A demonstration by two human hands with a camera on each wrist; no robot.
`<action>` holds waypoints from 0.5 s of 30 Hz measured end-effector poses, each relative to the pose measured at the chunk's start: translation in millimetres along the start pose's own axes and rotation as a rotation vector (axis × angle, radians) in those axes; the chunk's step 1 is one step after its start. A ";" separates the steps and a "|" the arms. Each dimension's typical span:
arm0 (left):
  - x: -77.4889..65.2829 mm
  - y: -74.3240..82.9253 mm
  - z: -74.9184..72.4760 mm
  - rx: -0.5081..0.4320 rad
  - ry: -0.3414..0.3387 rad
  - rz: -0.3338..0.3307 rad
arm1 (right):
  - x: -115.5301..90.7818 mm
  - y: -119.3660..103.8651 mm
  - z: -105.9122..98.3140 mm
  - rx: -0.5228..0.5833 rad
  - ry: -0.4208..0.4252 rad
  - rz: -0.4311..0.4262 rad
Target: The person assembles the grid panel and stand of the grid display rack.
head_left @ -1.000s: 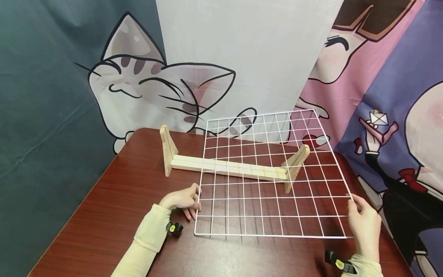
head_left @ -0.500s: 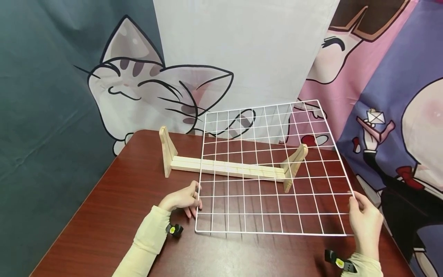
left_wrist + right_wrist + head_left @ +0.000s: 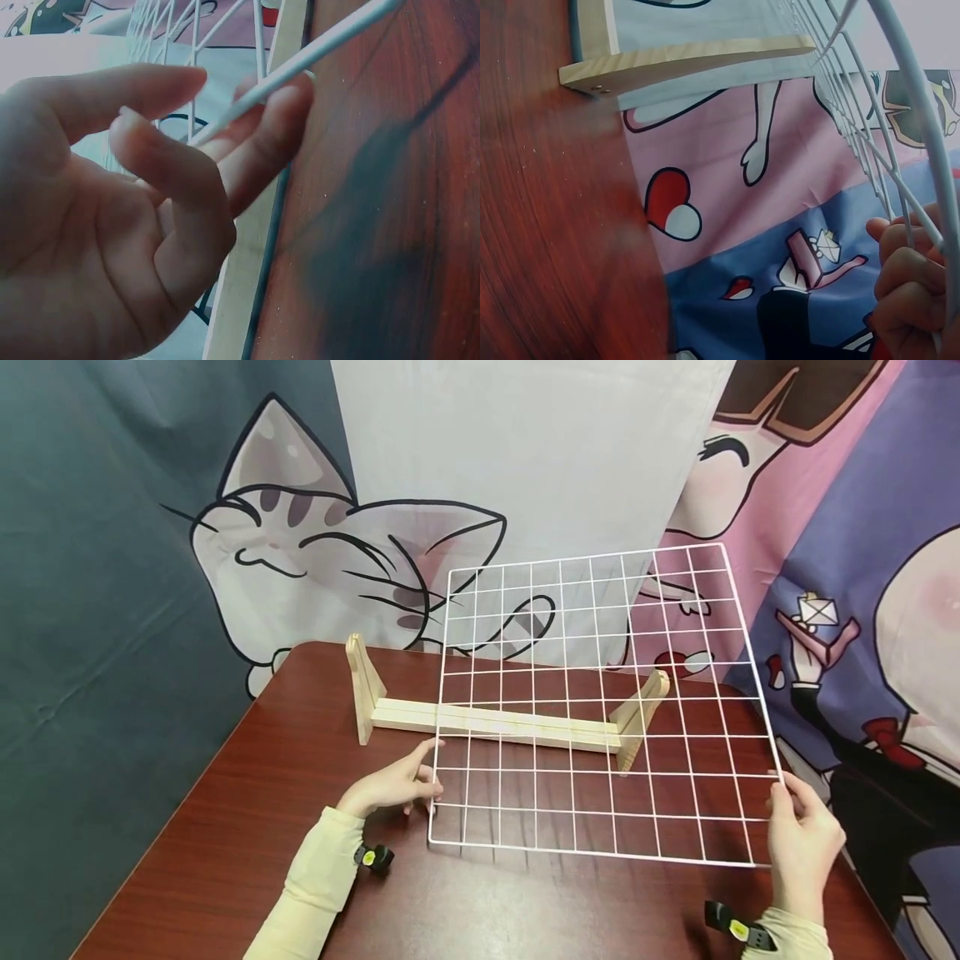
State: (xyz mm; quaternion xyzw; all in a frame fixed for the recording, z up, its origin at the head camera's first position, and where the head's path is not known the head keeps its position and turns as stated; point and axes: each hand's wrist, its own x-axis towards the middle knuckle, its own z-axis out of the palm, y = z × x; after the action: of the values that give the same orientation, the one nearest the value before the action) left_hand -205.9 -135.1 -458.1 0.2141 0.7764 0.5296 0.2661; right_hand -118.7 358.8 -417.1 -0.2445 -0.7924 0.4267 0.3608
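Observation:
A white wire grid panel (image 3: 603, 700) is held tilted above the table, its far edge raised. My left hand (image 3: 393, 783) holds its left side near the front corner. In the left wrist view, the edge wire (image 3: 330, 46) passes among the curled fingers of that hand (image 3: 135, 225). On the right side, my right hand (image 3: 804, 839) grips the edge wire; the right wrist view shows its fingers (image 3: 911, 289) wrapped round the wires. Behind the panel stands a pale wooden stand (image 3: 405, 713), seen partly through the mesh, with a left upright (image 3: 363, 693) and a right upright (image 3: 643, 714).
The reddish-brown table (image 3: 247, 793) extends under everything, its left edge running diagonally. A printed cartoon cloth (image 3: 585, 452) hangs behind the table and down its right side. Dark wrist cameras (image 3: 375, 858) are strapped on over cream sleeves (image 3: 311, 868).
The panel's far edge has risen, so the panel is tilted more steeply. It has shifted slightly right with both hands. The wooden stand has stayed in place.

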 end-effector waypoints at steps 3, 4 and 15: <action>-0.4 1.0 -3.1 -0.005 -0.010 0.026 | 0.6 0.9 -1.0 0.078 0.018 0.018; -0.5 0.9 -4.0 -0.006 -0.016 0.034 | 0.6 1.2 -1.5 0.096 0.020 0.021; -1.0 -6.1 -2.0 -0.182 -0.151 0.111 | 0.9 4.4 -5.4 0.411 0.037 0.130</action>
State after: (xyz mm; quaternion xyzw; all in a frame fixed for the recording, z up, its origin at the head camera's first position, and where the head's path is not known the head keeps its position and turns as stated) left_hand -206.8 -139.2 -463.0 0.2708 0.6898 0.5943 0.3124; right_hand -114.7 364.4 -418.5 -0.2241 -0.6646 0.5970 0.3895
